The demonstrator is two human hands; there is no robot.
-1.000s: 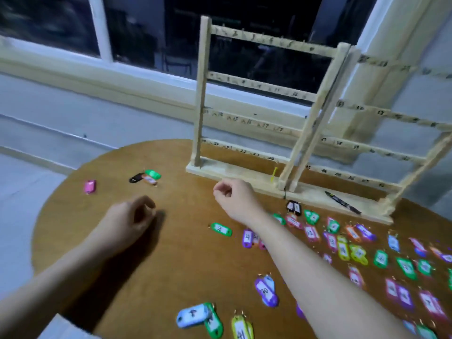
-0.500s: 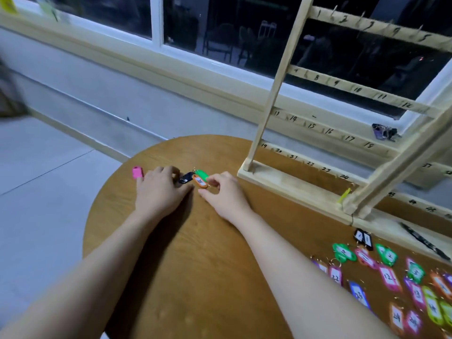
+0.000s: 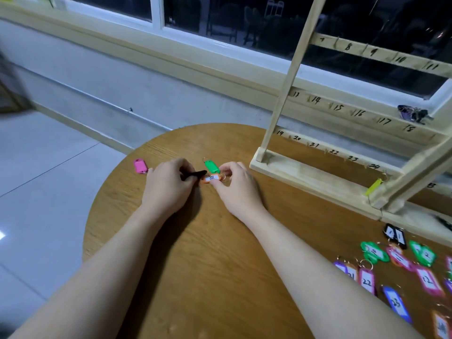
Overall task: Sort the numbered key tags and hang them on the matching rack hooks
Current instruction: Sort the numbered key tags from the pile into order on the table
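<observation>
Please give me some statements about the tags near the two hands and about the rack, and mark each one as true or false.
1. The left hand holds a black tag. True.
2. The right hand touches an orange tag. True.
3. The green tag hangs on a rack hook. False: it lies on the table, just beyond the orange tag.
4. The pink tag lies to the right of both hands. False: it lies to their left.
5. The wooden rack stands on the table. True.

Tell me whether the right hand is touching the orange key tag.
Touching. The head view shows the right hand's fingertips pinching the ring end of the orange key tag.
</observation>
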